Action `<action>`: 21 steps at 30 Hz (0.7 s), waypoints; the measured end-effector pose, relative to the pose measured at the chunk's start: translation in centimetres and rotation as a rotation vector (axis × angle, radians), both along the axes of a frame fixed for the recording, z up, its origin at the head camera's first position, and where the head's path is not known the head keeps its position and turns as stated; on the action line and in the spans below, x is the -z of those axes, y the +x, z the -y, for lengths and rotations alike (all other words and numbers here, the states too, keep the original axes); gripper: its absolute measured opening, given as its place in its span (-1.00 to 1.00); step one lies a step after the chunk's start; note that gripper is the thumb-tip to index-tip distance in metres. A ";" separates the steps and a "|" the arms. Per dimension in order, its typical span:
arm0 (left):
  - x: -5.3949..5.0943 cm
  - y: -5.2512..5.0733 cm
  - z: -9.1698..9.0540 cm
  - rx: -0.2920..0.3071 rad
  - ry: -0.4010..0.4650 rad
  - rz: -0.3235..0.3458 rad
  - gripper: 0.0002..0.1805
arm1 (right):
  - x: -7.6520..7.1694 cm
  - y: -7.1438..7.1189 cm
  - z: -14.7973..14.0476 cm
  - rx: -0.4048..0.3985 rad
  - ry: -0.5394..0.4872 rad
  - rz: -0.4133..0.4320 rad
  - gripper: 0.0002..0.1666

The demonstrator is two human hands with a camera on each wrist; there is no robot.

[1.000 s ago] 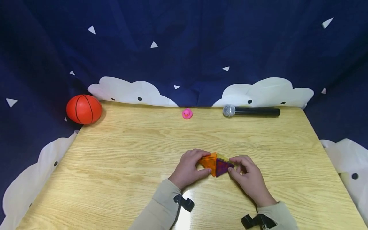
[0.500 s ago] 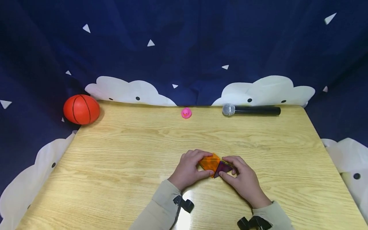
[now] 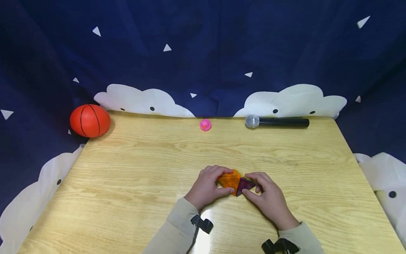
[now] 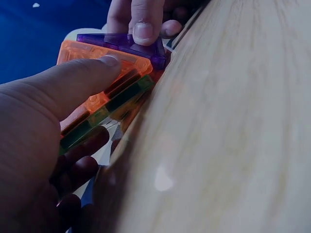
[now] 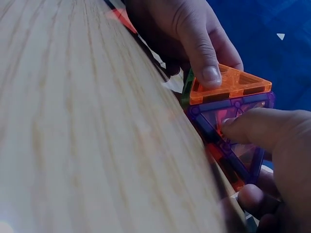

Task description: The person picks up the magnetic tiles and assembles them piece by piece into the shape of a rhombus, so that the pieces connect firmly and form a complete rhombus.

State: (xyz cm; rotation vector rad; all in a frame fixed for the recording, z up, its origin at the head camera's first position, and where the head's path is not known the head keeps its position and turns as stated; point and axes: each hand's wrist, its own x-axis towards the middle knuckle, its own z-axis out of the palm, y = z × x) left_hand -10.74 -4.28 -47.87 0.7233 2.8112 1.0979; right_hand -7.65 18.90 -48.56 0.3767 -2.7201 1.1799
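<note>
In the head view, my left hand (image 3: 209,187) grips an orange triangular magnetic tile (image 3: 229,180) between thumb and fingers. My right hand (image 3: 268,199) pinches a purple triangular magnetic tile (image 3: 243,185), whose edge meets the orange one. In the left wrist view, a green-edged tile (image 4: 109,111) runs below the orange tile (image 4: 80,51), and the purple tile (image 4: 116,42) stands beyond. In the right wrist view, my right thumb presses the purple tile's face (image 5: 245,160), with a red tile (image 5: 226,167) at its lower edge. The fingers hide the far sides of this small joined shape.
On the wood-grain table (image 3: 142,169), a red ball (image 3: 90,121) sits at the far left corner. A pink rubber duck (image 3: 205,125) stands at the back edge, left of a black microphone (image 3: 277,122). A dark blue curtain (image 3: 203,53) hangs behind.
My right hand has moved left, closer to my left hand, with its thumb further onto the purple tile. The tiles have turned slightly; the yellow one seen earlier is now mostly hidden.
</note>
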 end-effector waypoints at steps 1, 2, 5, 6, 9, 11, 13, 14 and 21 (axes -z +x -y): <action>0.0 0.0 0.0 -0.001 0.001 -0.001 -0.42 | 0.0 0.0 0.0 0.003 0.000 -0.006 -0.48; 0.0 -0.1 0.1 -0.002 0.004 -0.002 -0.43 | 0.0 0.0 0.0 0.004 -0.002 -0.009 -0.48; 0.0 -0.1 0.1 -0.001 0.004 -0.005 -0.42 | 0.1 0.0 0.0 0.008 -0.010 -0.013 -0.48; 0.0 -0.1 0.1 0.000 0.002 -0.007 -0.42 | 0.1 0.0 0.0 0.009 -0.013 -0.015 -0.48; 0.1 -0.1 0.2 0.006 0.001 0.001 -0.41 | 0.2 0.0 0.0 0.009 -0.015 -0.009 -0.48; 0.1 -0.1 0.4 0.008 0.003 0.013 -0.40 | 0.3 0.0 -0.1 0.010 -0.019 -0.002 -0.49; 0.0 -0.1 0.5 0.006 0.007 0.025 -0.39 | 0.2 0.0 -0.1 0.015 -0.026 0.009 -0.51; 0.0 -0.1 0.5 0.004 0.011 0.032 -0.39 | 0.2 0.0 -0.1 0.021 -0.028 0.016 -0.53; 0.0 -0.3 0.7 -0.065 0.035 0.047 -0.38 | 0.1 -0.4 0.1 0.093 -0.011 0.045 -0.59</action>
